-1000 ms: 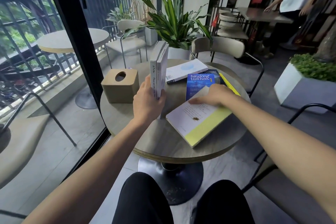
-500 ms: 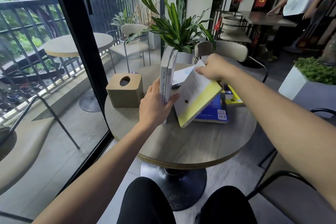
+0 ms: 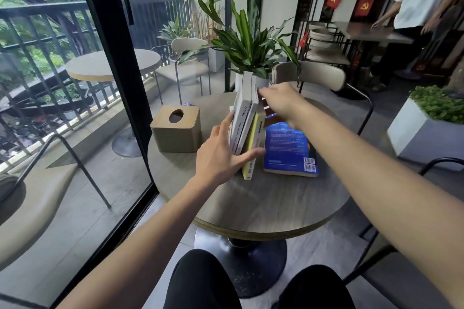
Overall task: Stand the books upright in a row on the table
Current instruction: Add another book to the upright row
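Note:
Two white books [image 3: 242,113] stand upright near the middle of the round grey table [image 3: 263,203], leaning slightly right. A yellow-spined book [image 3: 254,143] stands against their right side. My left hand [image 3: 221,155] braces the row, thumb on the left cover and fingers across the near edges. My right hand [image 3: 281,100] rests on the top of the row, fingers on the books' upper far edge. A blue book [image 3: 288,148] lies flat just right of the row, back cover up. Other books under my right forearm are mostly hidden.
A tan tissue box [image 3: 175,129] stands left of the books. A potted plant [image 3: 248,42] and a chair [image 3: 313,78] are behind the table, a glass door frame [image 3: 110,57] at left, a white planter [image 3: 424,130] at right. A person stands at a far table.
My right hand lifted the yellow-spined book off the flat pile, tipped it upright and set it against the two white books. My left hand spread open across the row.

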`<state>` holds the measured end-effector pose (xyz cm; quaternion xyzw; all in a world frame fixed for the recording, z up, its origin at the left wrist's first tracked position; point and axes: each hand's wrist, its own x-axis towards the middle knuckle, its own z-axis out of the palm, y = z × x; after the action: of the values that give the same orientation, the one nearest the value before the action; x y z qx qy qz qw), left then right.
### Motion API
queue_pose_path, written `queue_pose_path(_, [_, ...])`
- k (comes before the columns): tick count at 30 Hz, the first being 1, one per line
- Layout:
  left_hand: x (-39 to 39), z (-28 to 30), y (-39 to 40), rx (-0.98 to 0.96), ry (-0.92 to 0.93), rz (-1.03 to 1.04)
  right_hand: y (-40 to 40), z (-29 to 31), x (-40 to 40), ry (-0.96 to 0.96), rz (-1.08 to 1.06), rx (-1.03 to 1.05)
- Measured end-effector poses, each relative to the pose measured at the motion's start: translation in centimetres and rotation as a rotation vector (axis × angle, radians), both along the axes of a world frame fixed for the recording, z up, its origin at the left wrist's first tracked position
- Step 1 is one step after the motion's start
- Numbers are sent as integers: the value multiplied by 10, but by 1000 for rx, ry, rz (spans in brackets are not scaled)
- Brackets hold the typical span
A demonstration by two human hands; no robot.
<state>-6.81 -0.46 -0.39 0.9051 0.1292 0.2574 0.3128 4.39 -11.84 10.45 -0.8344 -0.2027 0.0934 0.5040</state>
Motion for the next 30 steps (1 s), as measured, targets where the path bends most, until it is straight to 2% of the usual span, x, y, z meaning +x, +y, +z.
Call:
queue_pose_path(5, [5, -9, 1, 10, -61, 58, -6, -2, -7, 182, 169, 223])
queue_pose_path(12, [13, -16, 0, -82, -111, 156, -2, -14, -4, 170, 256, 256])
queue_pose_path(15, [15, -18, -1, -95, -116, 156, -11, -25, 1, -61, 254, 36])
queue_pose_path(18, [16, -17, -4, -100, -112, 160, -29, -47, 19, -357, 122, -378])
queue_pose_path(20, [17, -17, -5, -105, -111, 159, -44, -62, 32, -455, 41, -680])
queue_pose_path(22, [18, -17, -7, -99, -115, 158, -58, -74, 41, -467, 0, -873])
queue_pose_path(26, [22, -18, -10, -96, -115, 162, -74, -85, 46, -374, -40, -981])
queue_pose_path(30, [23, -19, -9, -85, -120, 158, -76, -89, 47, -252, -91, -914])
